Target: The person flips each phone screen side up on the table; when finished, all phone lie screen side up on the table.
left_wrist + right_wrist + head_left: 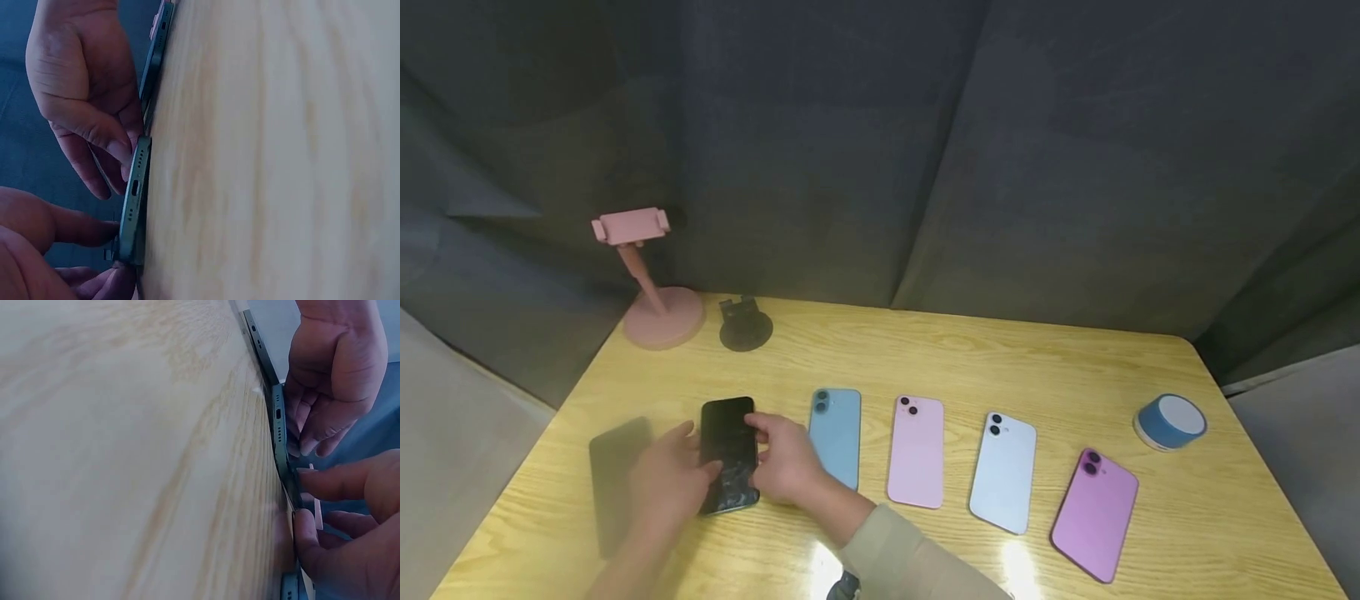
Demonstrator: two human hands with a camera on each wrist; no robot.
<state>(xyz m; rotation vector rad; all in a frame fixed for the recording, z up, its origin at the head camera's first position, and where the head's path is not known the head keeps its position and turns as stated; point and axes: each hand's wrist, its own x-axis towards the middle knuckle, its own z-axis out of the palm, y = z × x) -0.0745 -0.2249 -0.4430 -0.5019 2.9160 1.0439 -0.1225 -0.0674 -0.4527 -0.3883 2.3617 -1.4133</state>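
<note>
A smartphone [728, 454] with its dark screen up is between my two hands at the left of the table. My left hand [673, 479] pinches its left edge, and my right hand [788, 460] grips its right edge with thumb and fingers. The left wrist view shows the phone's green end [132, 206] with its charging port, just by the tabletop. Seen from the right wrist, the phone's frame [279, 425] is slightly tilted. A grey-green phone [617, 483] lies partly hidden behind my left hand. Right of my right hand is a blue phone [838, 437], back up.
A pink phone [916, 454], a white phone [1003, 473] and a magenta phone [1096, 517] lie back up toward the right. At the back left stand a pink phone stand [662, 317] and a small black stand [746, 327]. A blue cylinder with a white top [1171, 422] is far right.
</note>
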